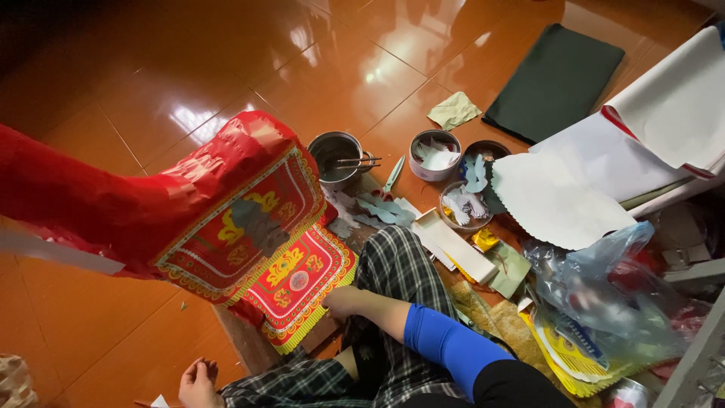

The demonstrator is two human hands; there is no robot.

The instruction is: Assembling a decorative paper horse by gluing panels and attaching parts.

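Note:
A big hollow figure of crinkled red paper (113, 196) stands in front of me on the glossy orange floor tiles. Its side carries a red panel with gold ornaments (242, 227). A second patterned panel with a yellow fringe (302, 283) hangs below it. My right hand (343, 301), its arm in a blue sleeve, is curled at the fringed panel's lower right edge with the fingertips hidden under it. My left hand is out of sight. My leg in plaid trousers (396, 272) lies under the arm.
Beyond the figure are a metal pot with a tool in it (336, 155), a white tin of paper cut-outs (434, 155), small bowls (467, 205) and teal scissors (393, 177). A dark green sheet (555, 79), white paper (559, 196) and a plastic bag (604, 295) lie right. My bare foot (198, 381) rests at the bottom.

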